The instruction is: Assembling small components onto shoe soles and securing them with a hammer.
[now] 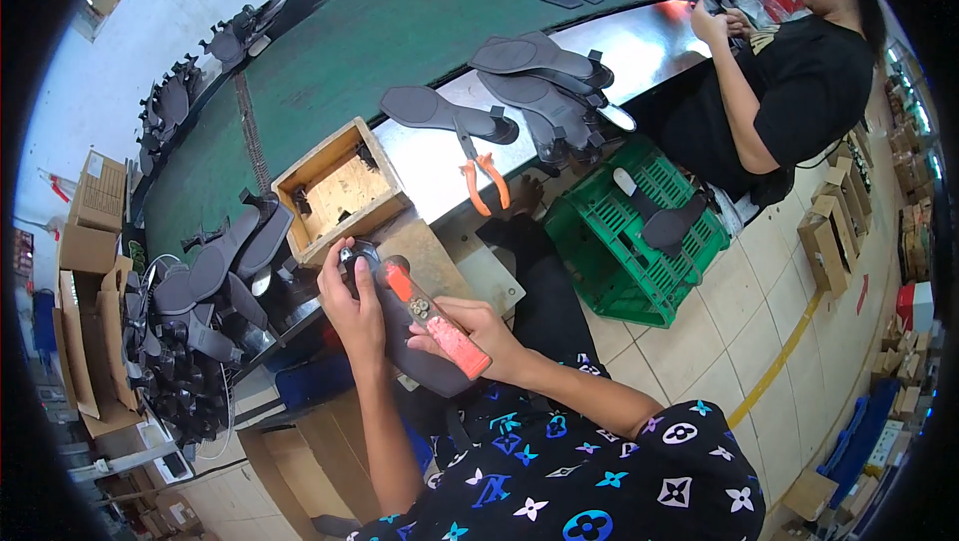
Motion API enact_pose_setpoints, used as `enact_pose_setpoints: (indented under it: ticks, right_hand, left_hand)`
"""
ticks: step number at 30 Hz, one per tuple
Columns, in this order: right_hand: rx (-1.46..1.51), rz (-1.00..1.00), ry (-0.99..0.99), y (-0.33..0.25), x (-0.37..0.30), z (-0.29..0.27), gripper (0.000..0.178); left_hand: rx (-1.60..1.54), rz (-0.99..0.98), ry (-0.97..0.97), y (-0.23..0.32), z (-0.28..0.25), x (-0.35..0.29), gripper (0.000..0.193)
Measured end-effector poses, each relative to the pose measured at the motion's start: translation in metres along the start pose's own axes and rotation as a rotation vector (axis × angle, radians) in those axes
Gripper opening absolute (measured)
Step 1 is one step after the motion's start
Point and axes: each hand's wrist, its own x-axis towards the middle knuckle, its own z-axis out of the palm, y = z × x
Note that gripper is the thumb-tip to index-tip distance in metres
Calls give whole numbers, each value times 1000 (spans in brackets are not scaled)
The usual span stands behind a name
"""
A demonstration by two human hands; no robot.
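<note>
My left hand [352, 303] is closed around the heel end of a dark shoe sole [432, 369], which tilts in front of my body. My right hand [484, 336] grips a hammer [440, 323] with a worn red handle, its rounded end over the sole near my left fingers. Just beyond my hands stands a wooden box [388, 203] holding a few small black pieces. Orange-handled pliers [486, 184] lie on the bench edge, by a grey sole with a heel [435, 111]. Part of the held sole is hidden by the hammer and my right hand.
A green conveyor belt [330, 71] carries soles along its edges. More soles are stacked at the bench edge [539, 66] and on the left [215, 266]. A green crate [589, 276] stands right, with a sole on it. A co-worker [799, 91] handles something at upper right.
</note>
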Motion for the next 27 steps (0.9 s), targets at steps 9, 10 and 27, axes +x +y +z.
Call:
enact_pose_setpoints:
  ticks: [9,10,27]
  right_hand:
    - [88,1,-56,7,19,-5,26]
    - [93,10,-79,6,21,-7,26]
    - [-96,-67,-173,24,15,-8,26]
  left_hand:
    - [35,-49,-25,7,3,-3,39]
    - [4,-56,-31,5,3,-1,39]
    - [-80,58,-10,-13,2,-3,37]
